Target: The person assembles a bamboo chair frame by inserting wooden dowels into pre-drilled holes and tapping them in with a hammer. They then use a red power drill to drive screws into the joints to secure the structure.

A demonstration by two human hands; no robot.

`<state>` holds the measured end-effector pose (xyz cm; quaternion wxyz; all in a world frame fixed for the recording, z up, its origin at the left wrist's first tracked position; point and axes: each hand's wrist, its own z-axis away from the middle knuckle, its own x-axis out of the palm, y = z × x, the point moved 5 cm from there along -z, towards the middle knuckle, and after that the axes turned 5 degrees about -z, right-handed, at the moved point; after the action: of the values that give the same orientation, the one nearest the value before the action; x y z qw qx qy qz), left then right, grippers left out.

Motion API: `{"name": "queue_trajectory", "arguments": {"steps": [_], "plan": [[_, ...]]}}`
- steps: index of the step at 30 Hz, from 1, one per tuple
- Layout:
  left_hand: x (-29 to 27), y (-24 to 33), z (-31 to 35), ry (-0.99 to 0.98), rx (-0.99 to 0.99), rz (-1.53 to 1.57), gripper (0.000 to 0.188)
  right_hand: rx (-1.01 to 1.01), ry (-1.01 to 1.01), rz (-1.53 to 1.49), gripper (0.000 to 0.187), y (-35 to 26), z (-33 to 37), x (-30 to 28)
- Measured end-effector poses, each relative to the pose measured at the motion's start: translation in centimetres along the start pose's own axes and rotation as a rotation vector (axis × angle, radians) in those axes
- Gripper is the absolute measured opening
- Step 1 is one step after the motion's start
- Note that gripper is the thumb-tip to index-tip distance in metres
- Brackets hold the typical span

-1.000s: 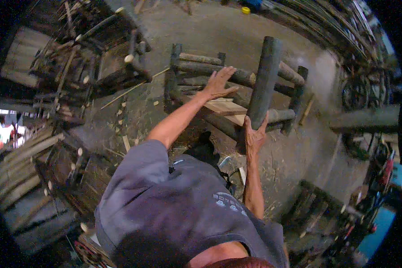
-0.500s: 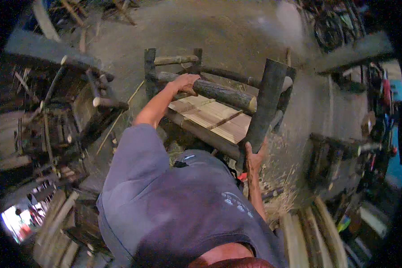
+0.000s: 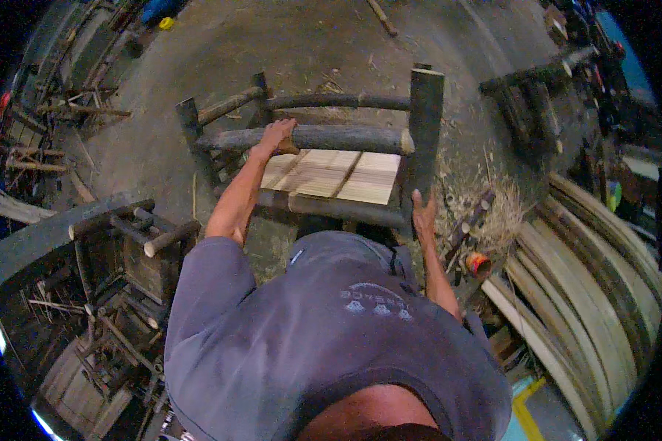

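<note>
In front of me is a rustic frame built from bark-covered logs, with a panel of pale slats [image 3: 331, 173] inside it. My left hand [image 3: 277, 138] is closed over a thick bark-covered log [image 3: 349, 137] that lies crosswise above the panel. The log's pale cut right end shows beside the thick right post [image 3: 424, 121]; whether they touch I cannot tell. My right hand [image 3: 423, 213] grips the lower part of that post, thumb on the near side, fingers mostly hidden. A thinner near rail [image 3: 346, 210] runs below the slats.
Wood shavings [image 3: 496, 213] and an orange-red can [image 3: 478, 264] lie to the right. Long curved planks [image 3: 574, 294] are stacked at lower right. A stool-like log frame [image 3: 129, 253] stands at left. A dark bench-like piece [image 3: 529, 103] is farther right, and a loose stick [image 3: 382, 16] lies ahead.
My view has turned, and the frame now appears squarer to me. The held log's right end has come closer to the right post. Both hands keep their grips.
</note>
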<state>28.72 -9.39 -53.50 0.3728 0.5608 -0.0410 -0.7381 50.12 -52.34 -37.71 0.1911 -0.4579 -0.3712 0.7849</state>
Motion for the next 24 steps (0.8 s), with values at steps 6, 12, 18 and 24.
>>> {"name": "queue_trajectory", "arguments": {"steps": [6, 12, 18, 24], "plan": [[-3.2, 4.9, 1.7, -0.223, -0.155, -0.053, 0.094, -0.044, -0.007, -0.094, 0.075, -0.6, -1.7, -0.4], [-3.6, 5.8, 5.3, 0.030, -0.192, -0.263, 0.096, -0.032, -0.216, -0.229, 0.074, 1.3, -6.6, 1.6], [-2.8, 11.3, 11.1, -0.189, -0.466, -0.074, 0.102, -0.135, -0.217, -0.173, 0.074, 5.0, -7.4, -0.6], [3.9, 7.8, 14.9, -0.033, -0.531, -0.056, 0.107, -0.035, -0.365, 0.021, 0.086, 0.9, -9.1, -1.9]]}}
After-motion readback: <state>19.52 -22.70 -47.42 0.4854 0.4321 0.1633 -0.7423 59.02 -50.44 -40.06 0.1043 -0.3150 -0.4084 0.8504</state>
